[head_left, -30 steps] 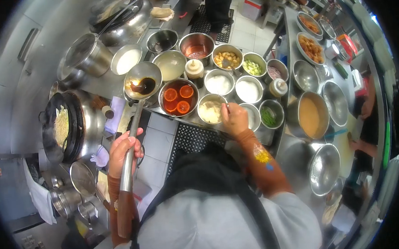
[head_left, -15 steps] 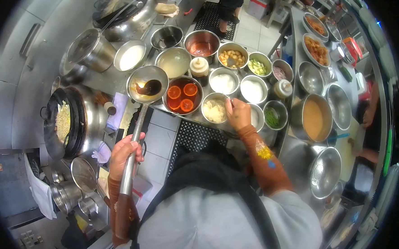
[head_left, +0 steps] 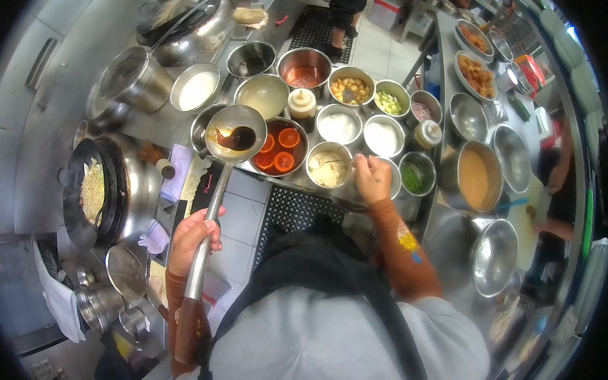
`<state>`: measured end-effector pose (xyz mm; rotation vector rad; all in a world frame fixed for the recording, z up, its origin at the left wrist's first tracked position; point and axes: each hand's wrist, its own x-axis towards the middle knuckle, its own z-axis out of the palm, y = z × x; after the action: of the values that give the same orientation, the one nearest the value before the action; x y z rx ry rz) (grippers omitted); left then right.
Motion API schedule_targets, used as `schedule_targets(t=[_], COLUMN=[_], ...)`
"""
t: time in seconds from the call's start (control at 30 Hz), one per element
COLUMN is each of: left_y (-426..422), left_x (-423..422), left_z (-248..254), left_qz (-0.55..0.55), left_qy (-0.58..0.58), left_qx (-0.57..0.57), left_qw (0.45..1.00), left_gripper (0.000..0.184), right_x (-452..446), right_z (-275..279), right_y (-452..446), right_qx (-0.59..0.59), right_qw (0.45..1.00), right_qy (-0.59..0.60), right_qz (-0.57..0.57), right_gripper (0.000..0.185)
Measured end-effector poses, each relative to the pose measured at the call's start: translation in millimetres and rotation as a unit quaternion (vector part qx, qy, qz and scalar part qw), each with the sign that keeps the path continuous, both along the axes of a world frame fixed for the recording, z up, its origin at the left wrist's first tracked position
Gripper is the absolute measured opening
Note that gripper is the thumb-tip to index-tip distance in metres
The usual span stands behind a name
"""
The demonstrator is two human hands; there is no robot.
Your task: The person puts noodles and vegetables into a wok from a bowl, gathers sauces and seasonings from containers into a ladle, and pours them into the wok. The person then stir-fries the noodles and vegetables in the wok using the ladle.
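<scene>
My left hand [head_left: 195, 238] is closed around the long metal handle of a ladle [head_left: 209, 215] with a wooden grip end. The ladle's wide bowl [head_left: 228, 118] is level with dark brown sauce in it, above the counter between a metal bowl [head_left: 199, 135] and a pot of red liquid with orange slices [head_left: 302, 164]. My right hand [head_left: 373, 177] is closed, fingertips pinched on the thin handle of a spoon [head_left: 337, 161], beside a bowl of pale minced garlic [head_left: 325, 178]. The spoon's far end lies in the garlic.
Around them stand a squeeze bottle [head_left: 302, 105], bowls of white powder [head_left: 384, 137], chopped greens [head_left: 412, 177] and potato-like chunks [head_left: 351, 91]. At left is a wok [head_left: 94, 218] with noodles. A pot of tan sauce [head_left: 480, 174] stands right. A co-worker's hand [head_left: 557, 228] shows at the far right.
The ladle has shifted right, uncovering more of the metal bowl behind it. My right hand has moved slightly right and down from the garlic bowl's rim.
</scene>
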<state>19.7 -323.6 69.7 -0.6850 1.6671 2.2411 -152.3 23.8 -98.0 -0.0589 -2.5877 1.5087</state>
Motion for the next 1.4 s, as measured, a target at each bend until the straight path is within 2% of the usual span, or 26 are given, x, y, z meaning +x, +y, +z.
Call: schedule_targets(t=[0.07, 0.13, 0.17, 0.37, 0.4, 0.43, 0.47, 0.5, 0.63, 0.77, 0.93, 1.23, 1.4], left_y=[-1.6, -2.3, -2.6, 2.2, 3.9, 5.9, 7.9, 9.9, 15.8, 17.7, 19.1, 44.3, 48.3], left_x=[0.9, 2.4, 3.4, 13.8, 16.0, 18.6, 21.0, 23.0, 31.2, 42.7, 55.1, 61.5, 64.2], left_z=[-1.1, -1.3, -3.0, -6.2, -5.6, -4.6, -3.3, -1.9, 7.1, 12.4, 15.5, 23.8, 19.9], left_qz=[-0.014, -0.026, -0.031, -0.044, -0.047, -0.051, -0.049, -0.047, -0.066, -0.064, -0.101, -0.127, -0.159], left_qy=[-0.003, -0.001, 0.000, -0.007, -0.006, -0.005, -0.011, -0.016, -0.018, -0.023, -0.039, -0.080, -0.093], left_qx=[-0.002, 0.002, 0.005, 0.020, 0.026, 0.031, 0.035, 0.039, 0.020, 0.044, 0.006, -0.025, -0.005], left_qw=[1.000, 1.000, 1.000, 0.999, 0.999, 0.998, 0.998, 0.998, 0.997, 0.997, 0.994, 0.988, 0.983], left_gripper=[0.047, 0.046, 0.046, 0.046, 0.046, 0.046, 0.047, 0.047, 0.049, 0.053, 0.059, 0.069, 0.059], right_x=[3.8, 9.7, 9.5, 4.9, -0.2, -6.3, -9.4, -6.2, -4.4, 10.8, 28.8, 28.7, 30.2], right_z=[7.9, 46.2, 54.7, 105.3, 104.6, 102.0, 100.7, 118.9, 143.3, 107.2, 73.1, 43.5, 35.0], right_y=[4.3, 4.1, 5.2, -24.5, -30.9, -37.4, -42.2, -42.4, 11.7, 70.5, 87.4, 99.9, 103.0], right_qx=[-0.066, -0.140, -0.115, -0.235, -0.137, -0.036, 0.064, 0.017, 0.040, 0.150, 0.112, 0.141, 0.105], right_qw=[0.997, 0.988, 0.991, 0.968, 0.988, 0.983, 0.954, 0.969, 0.974, 0.972, 0.984, 0.971, 0.978], right_qy=[-0.034, -0.064, -0.063, -0.081, 0.041, 0.161, 0.278, 0.238, 0.223, 0.176, 0.133, 0.160, 0.138], right_qz=[-0.011, -0.017, -0.017, 0.040, 0.061, 0.079, 0.095, 0.059, 0.013, 0.049, 0.036, 0.105, 0.115], right_gripper=[0.031, 0.032, 0.030, 0.023, 0.022, 0.020, 0.019, 0.018, 0.020, 0.025, 0.026, 0.022, 0.022])
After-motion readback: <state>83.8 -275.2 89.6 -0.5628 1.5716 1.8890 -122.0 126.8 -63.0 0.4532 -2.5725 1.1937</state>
